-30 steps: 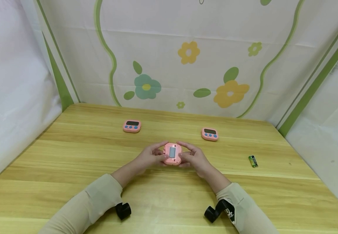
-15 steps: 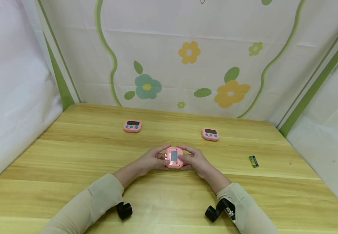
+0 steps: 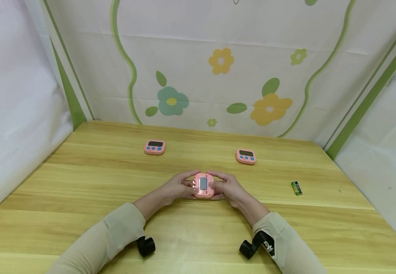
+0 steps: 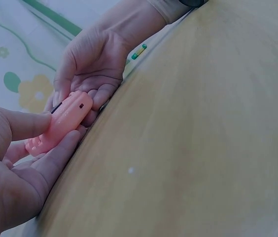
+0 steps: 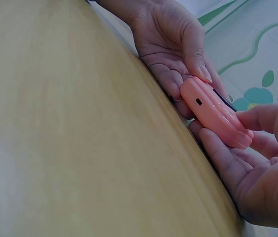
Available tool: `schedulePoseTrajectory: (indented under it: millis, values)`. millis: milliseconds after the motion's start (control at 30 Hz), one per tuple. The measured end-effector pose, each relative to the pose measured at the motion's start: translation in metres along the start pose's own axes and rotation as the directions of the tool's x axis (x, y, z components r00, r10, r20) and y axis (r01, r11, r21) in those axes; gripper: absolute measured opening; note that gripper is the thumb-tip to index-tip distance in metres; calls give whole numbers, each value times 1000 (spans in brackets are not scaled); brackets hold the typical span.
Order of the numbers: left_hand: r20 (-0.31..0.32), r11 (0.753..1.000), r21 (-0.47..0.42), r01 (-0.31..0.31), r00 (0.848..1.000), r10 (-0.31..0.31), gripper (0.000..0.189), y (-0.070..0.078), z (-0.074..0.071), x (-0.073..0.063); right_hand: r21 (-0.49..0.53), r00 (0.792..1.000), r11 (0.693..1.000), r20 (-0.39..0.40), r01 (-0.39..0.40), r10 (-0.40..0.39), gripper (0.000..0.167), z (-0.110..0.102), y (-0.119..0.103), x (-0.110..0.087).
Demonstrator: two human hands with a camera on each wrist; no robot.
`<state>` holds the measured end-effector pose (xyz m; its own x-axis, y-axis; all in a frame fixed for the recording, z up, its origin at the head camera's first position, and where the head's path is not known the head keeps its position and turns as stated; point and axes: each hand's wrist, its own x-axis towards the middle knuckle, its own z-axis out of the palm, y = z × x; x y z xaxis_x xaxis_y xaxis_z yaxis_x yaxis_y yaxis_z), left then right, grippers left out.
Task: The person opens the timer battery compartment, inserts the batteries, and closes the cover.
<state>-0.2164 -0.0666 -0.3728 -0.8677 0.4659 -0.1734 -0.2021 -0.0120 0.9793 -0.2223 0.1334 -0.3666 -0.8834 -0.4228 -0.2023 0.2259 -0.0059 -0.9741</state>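
Head view: I see one pink digital timer (image 3: 203, 184) gripped between both hands, near the middle of the wooden table (image 3: 81, 190). The side with a grey rectangular plate (image 3: 203, 183) faces up. The left hand (image 3: 174, 188) pinches its left edge, thumb over the top; the right hand (image 3: 230, 189) grips the opposite edge the same way.

Both wrist views give me the near edge of the casing, with a small dark slot (image 5: 198, 101) in it (too small for me to say what it is). I cannot tell whether the fingers beneath touch the tabletop.

Beyond the hands, two more pink timers lie with displays and blue buttons up: the left-hand timer (image 3: 155, 147) and the right-hand timer (image 3: 246, 156), well apart from each other. A green-and-black pair of batteries (image 3: 296, 188) lies to the right, away from the right hand, the two cells side by side.

Behind the table hangs a white curtain (image 3: 191, 38) with flowers and leaves. Beige sleeves (image 3: 115, 228) cover the forearms.
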Motion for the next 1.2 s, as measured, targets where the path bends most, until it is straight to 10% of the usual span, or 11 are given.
schedulePoseTrajectory:
  millis: [733,1200]
  values:
    - [-17,997,-74,1,1000,-2,61,2,1,0,17,999,999,-18,48,-48,44,0,1,-1]
    - [-75,993,-114,36,996,-45,63,4,0,0,-225,953,971,-269,80,-140,29,4,-4,4]
